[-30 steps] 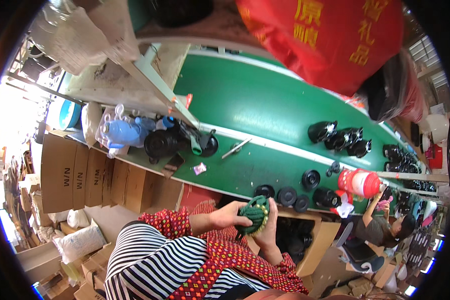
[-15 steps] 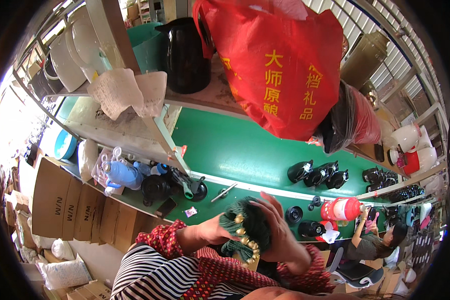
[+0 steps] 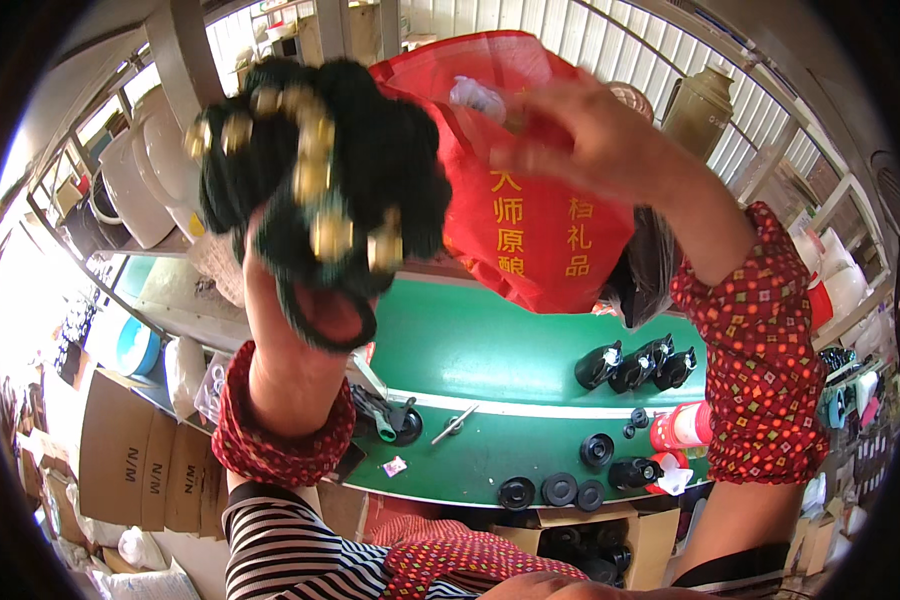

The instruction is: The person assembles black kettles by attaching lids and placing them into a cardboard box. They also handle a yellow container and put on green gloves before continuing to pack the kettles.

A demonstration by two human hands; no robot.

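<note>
A bunch of dark green knitted, cord-like bands with gold beads is raised at the upper left, one loop hanging down. My left hand is beneath it, closed on it, and the bunch hides most of its fingers. My right hand, smeared by motion, is lifted in front of the upper part of a red bag; its thumb and fingers look apart, with nothing seen in them. The bag stands on the shelf, its top open, with a crumpled whitish piece of plastic at the mouth.
Below the shelf runs a green workbench holding dark pots, round black lids and a red-and-white container. An open carton sits under its edge. Flattened cardboard leans at left; an olive flask stands beyond the bag.
Both hands have risen from low over the bench and moved apart. My left hand carries the green bunch to the upper left; my right hand has come off it toward the bag.
</note>
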